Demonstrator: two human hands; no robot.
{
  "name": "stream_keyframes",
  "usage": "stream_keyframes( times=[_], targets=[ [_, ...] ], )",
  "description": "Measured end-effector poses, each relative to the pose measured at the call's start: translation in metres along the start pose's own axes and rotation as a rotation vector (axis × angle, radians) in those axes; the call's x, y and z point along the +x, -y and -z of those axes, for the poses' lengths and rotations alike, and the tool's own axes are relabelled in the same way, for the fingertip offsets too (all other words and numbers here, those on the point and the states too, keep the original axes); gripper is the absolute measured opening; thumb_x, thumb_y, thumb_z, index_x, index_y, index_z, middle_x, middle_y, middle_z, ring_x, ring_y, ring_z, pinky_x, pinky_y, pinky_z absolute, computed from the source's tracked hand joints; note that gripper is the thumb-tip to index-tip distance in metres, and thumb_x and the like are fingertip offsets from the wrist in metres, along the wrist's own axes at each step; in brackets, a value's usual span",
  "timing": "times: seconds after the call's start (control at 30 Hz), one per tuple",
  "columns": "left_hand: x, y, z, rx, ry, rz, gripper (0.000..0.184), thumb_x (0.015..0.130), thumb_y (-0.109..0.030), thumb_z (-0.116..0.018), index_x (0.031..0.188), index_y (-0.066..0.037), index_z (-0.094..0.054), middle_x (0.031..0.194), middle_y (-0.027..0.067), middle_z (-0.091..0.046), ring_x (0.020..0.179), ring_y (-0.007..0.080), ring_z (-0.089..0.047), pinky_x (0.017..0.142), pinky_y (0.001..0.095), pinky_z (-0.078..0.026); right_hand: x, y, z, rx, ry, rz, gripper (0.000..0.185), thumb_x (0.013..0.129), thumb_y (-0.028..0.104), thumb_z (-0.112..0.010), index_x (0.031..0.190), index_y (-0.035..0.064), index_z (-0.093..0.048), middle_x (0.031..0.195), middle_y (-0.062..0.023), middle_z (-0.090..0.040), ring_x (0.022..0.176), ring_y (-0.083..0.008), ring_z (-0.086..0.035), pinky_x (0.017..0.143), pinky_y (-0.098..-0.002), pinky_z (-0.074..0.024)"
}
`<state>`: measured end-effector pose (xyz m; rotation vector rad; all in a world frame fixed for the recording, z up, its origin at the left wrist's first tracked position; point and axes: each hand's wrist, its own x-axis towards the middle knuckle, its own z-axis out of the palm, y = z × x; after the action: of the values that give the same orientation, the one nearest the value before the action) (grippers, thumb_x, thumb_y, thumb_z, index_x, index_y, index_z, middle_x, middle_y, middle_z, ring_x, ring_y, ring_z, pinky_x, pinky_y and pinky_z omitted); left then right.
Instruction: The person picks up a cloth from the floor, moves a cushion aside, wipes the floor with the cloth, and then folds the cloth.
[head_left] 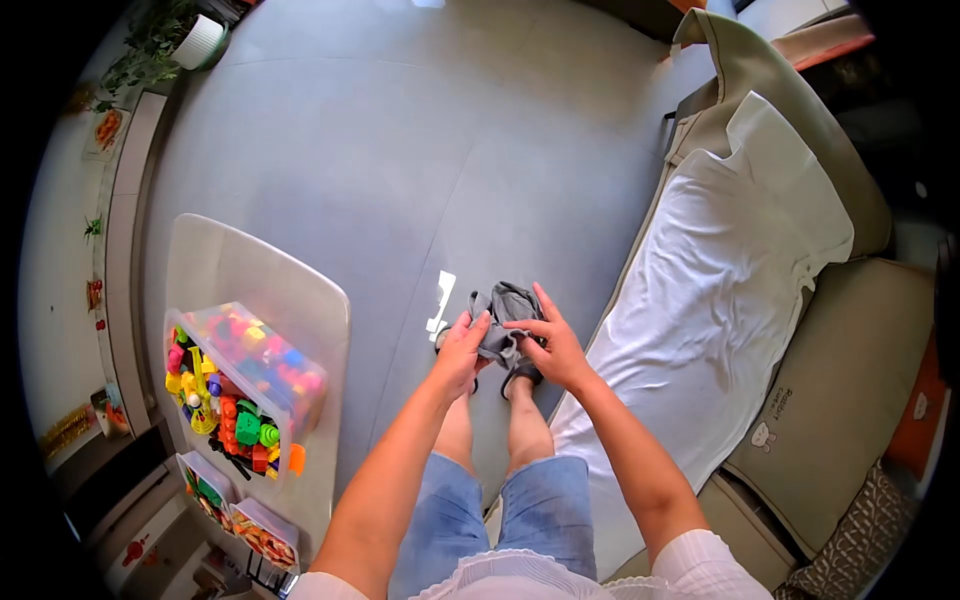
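Left hand (460,357) in, grip pinching the grey cloth (514,300); right hand (556,350) alongside, grip spread, touching the fabric; toy-filled bin (262,355) on the surface (240,254)!

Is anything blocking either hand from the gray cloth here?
Nothing visible is. The left hand holds the gray cloth directly, and the right hand's fingers rest on it. The toy-filled bin stands well off to the left, clear of both hands.
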<state>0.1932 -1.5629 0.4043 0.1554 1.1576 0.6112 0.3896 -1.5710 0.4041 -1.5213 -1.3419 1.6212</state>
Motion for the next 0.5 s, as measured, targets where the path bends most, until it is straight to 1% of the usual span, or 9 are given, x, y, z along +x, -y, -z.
stream_keyframes(
  times=[0.1,0.13,0.17,0.2,0.27,0.3,0.33,0.43,0.5],
  targets=[
    [-0.003,-0.015,0.006,0.020,-0.014,-0.011,0.051,0.096,-0.037,-0.063,0.133,-0.007,-0.045,0.112,0.0040,-0.065,0.096,0.0122,-0.065,0.082,0.0314,-0.055,0.006,-0.008,-0.004,-0.040,-0.107,0.010,0.036,0.086,0.012,-0.062,0.120,0.0198,-0.071,0.161,-0.0213,-0.019,0.126,-0.0336,-0.055,0.095,-0.0350,-0.0482],
    [-0.005,-0.018,0.011,0.040,-0.005,-0.020,0.056,0.095,-0.037,-0.065,0.136,-0.005,-0.043,0.111,0.0043,-0.066,0.095,0.0110,-0.064,0.081,0.0300,-0.054,0.008,-0.010,-0.009,-0.074,-0.290,0.192,0.025,0.095,0.019,-0.055,0.113,0.0111,-0.070,0.141,-0.0167,-0.052,0.105,-0.0261,-0.065,0.088,-0.0305,-0.0502],
    [-0.008,-0.022,0.016,0.054,0.002,-0.034,0.062,0.094,-0.036,-0.067,0.139,-0.002,-0.041,0.111,0.0046,-0.067,0.094,0.0099,-0.064,0.079,0.0286,-0.054,0.007,-0.011,-0.005,0.094,-0.298,0.046,0.022,0.097,0.020,-0.053,0.109,0.0088,-0.069,0.125,-0.0117,-0.056,0.098,-0.0216,-0.064,0.084,-0.0290,-0.0494],
    [-0.011,-0.030,0.019,0.183,0.084,-0.067,0.056,0.091,-0.032,-0.072,0.134,-0.002,-0.052,0.111,0.0052,-0.068,0.094,0.0115,-0.064,0.081,0.0281,-0.053,0.007,0.001,0.001,0.263,-0.305,-0.099,0.022,0.099,0.021,-0.052,0.104,0.0065,-0.067,0.110,-0.0066,-0.060,0.090,-0.0171,-0.062,0.080,-0.0276,-0.0487],
    [-0.014,-0.041,0.035,0.580,0.079,-0.124,0.044,0.090,-0.029,-0.074,0.123,-0.002,-0.062,0.111,0.0046,-0.068,0.095,0.0117,-0.063,0.083,0.0286,-0.051,0.018,-0.010,0.004,0.401,-0.356,-0.046,0.025,0.103,0.025,-0.049,0.094,0.0043,-0.059,0.072,0.0087,-0.049,0.070,-0.0042,-0.046,0.065,-0.0240,-0.0423],
    [-0.016,-0.047,0.039,0.781,0.073,-0.154,0.039,0.089,-0.028,-0.074,0.117,-0.002,-0.066,0.111,0.0043,-0.068,0.096,0.0118,-0.063,0.084,0.0289,-0.050,0.022,-0.003,0.007,0.357,-0.338,-0.043,0.024,0.103,0.024,-0.050,0.095,0.0041,-0.059,0.073,0.0080,-0.050,0.070,-0.0039,-0.046,0.065,-0.0236,-0.0414],
    [-0.020,-0.057,0.038,0.812,0.084,-0.080,0.028,0.086,-0.027,-0.077,0.098,-0.002,-0.070,0.100,0.0008,-0.068,0.089,0.0103,-0.060,0.081,0.0292,-0.048,0.025,0.005,0.012,0.315,-0.319,-0.042,0.023,0.103,0.024,-0.050,0.096,0.0038,-0.059,0.074,0.0074,-0.051,0.071,-0.0036,-0.045,0.065,-0.0232,-0.0406],
    [-0.011,-0.059,0.057,0.904,0.182,-0.208,0.028,0.087,-0.029,-0.076,0.089,-0.002,-0.068,0.091,-0.0011,-0.064,0.083,0.0088,-0.055,0.076,0.0265,-0.045,0.040,0.018,0.015,0.357,-0.299,-0.137,0.025,0.101,0.027,-0.056,0.110,0.0032,-0.058,0.083,0.0044,-0.056,0.077,-0.0042,-0.049,0.069,-0.0222,-0.0416],
    [0.001,-0.050,0.072,0.582,0.197,-0.058,0.029,0.091,-0.035,-0.069,0.090,-0.006,-0.066,0.090,-0.0007,-0.060,0.083,0.0094,-0.051,0.075,0.0261,-0.043,0.049,0.026,0.012,0.388,-0.369,-0.198,0.033,0.100,0.030,-0.058,0.118,0.0026,-0.058,0.089,0.0029,-0.057,0.082,-0.0050,-0.050,0.072,-0.0226,-0.0425]
  ],
)
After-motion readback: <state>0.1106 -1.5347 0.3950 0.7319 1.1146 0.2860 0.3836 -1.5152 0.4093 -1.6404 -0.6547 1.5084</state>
